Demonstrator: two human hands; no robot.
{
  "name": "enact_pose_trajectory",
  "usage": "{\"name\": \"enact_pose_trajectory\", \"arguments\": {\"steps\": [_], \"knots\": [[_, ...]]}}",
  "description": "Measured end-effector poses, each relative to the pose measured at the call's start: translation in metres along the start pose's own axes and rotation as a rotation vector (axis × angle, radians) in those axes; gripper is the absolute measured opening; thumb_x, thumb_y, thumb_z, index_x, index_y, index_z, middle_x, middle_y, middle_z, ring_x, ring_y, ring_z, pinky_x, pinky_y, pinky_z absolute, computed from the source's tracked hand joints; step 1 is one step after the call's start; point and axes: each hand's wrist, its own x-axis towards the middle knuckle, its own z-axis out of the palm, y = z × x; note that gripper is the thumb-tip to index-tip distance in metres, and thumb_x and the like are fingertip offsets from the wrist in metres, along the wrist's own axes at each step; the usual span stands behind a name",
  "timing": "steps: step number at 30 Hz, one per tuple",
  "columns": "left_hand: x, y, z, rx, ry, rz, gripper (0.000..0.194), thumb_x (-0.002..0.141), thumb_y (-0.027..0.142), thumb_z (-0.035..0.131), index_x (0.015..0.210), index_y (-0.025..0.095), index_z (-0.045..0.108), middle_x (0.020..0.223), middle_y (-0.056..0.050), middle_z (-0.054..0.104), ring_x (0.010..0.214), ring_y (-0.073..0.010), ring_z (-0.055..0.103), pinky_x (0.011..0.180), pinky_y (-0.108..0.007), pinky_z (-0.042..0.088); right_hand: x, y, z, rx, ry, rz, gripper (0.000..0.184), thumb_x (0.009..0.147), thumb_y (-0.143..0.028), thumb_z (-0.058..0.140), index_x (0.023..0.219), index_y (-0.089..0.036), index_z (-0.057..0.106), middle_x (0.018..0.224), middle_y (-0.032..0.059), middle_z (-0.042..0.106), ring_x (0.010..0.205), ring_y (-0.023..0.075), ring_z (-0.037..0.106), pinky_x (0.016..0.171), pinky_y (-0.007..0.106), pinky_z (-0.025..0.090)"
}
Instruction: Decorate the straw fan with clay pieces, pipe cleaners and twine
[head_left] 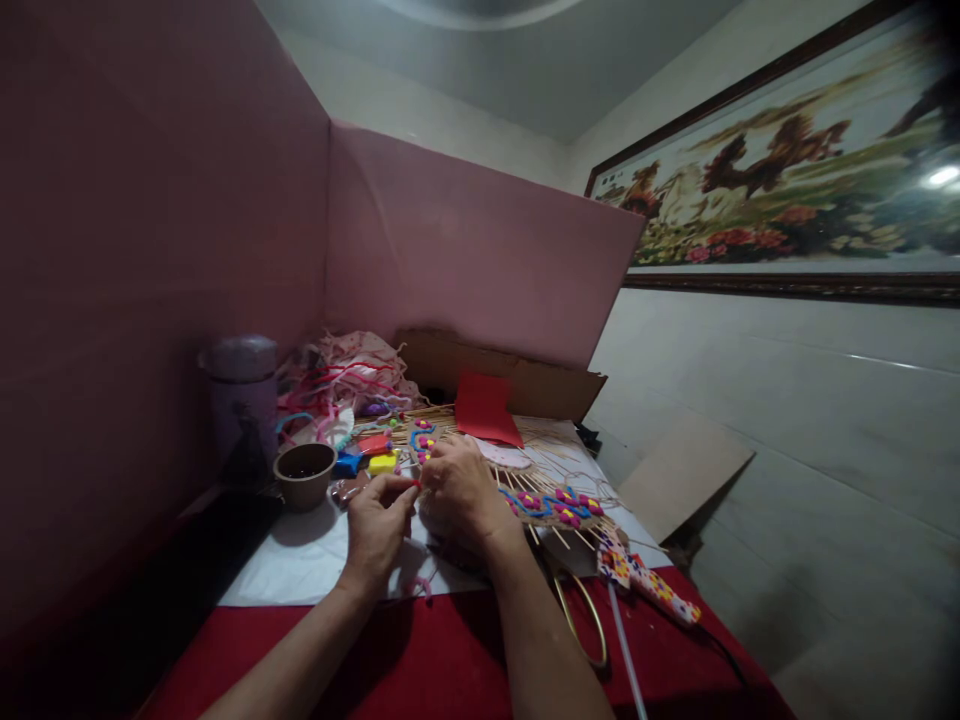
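Note:
My left hand [379, 527] is closed in a pinch on a small red piece [417, 485], too small to name its kind. Right beside it, my right hand [469, 495] has its fingers bent together close to the red piece; what they hold is hidden. Under and around my right hand lies a brown curved band [551, 508], decorated with a wavy blue line and magenta flowers with yellow centres. Thin sticks fan out from the band. Left of my hands lie small packets: blue [346, 465], yellow [384, 462], red [373, 444] and brown [347, 490].
A grey-brown cup [304, 490] and a purple lidded container [241, 415] stand at the left. Pink strips [360, 362] are heaped behind. Red paper [486, 405] leans near a cardboard strip [555, 385]. At the right lie a flower-patterned glue gun [660, 592] and a gold loop [598, 635].

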Motion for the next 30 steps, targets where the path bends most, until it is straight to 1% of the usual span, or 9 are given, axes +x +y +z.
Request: {"name": "enact_pose_trajectory", "arguments": {"steps": [12,19,24,30], "knots": [[-0.0003,0.0019,-0.001,0.011,0.009,0.002,0.019,0.056,0.029,0.069,0.063,0.013,0.06,0.042,0.005,0.051,0.034,-0.0077,0.043,0.034,-0.019,0.032,0.0001,-0.0002,-0.0001,-0.005,-0.019,0.005,0.013,0.074,-0.021,0.058,0.07,-0.022,0.07,0.077,0.0023,0.063,0.081,0.0159,0.048,0.075,0.029,0.03],[-0.0006,0.0014,-0.0011,0.026,0.016,0.018,0.02,0.055,0.03,0.07,0.061,0.014,0.061,0.042,0.004,0.052,0.036,-0.0085,0.044,0.035,-0.019,0.033,-0.0005,-0.0004,0.0011,-0.022,-0.013,0.011,0.013,0.073,-0.022,0.057,0.07,-0.021,0.069,0.076,0.003,0.062,0.078,0.0167,0.047,0.072,0.029,0.031],[-0.0005,0.0013,-0.0009,0.012,0.013,-0.007,0.021,0.055,0.03,0.07,0.062,0.013,0.06,0.041,0.005,0.052,0.034,-0.0082,0.043,0.035,-0.019,0.032,-0.0001,-0.0001,0.0009,-0.014,-0.013,0.01,0.013,0.073,-0.021,0.057,0.07,-0.022,0.069,0.077,0.0027,0.063,0.078,0.0163,0.047,0.072,0.029,0.03],[-0.0002,0.0026,0.0,-0.007,0.017,-0.006,0.02,0.054,0.029,0.07,0.062,0.013,0.061,0.042,0.004,0.053,0.035,-0.0087,0.045,0.034,-0.019,0.033,-0.0001,0.0005,-0.0013,0.001,-0.022,0.002,0.012,0.073,-0.021,0.058,0.07,-0.022,0.069,0.077,0.0017,0.063,0.079,0.0158,0.048,0.073,0.028,0.03]]}}
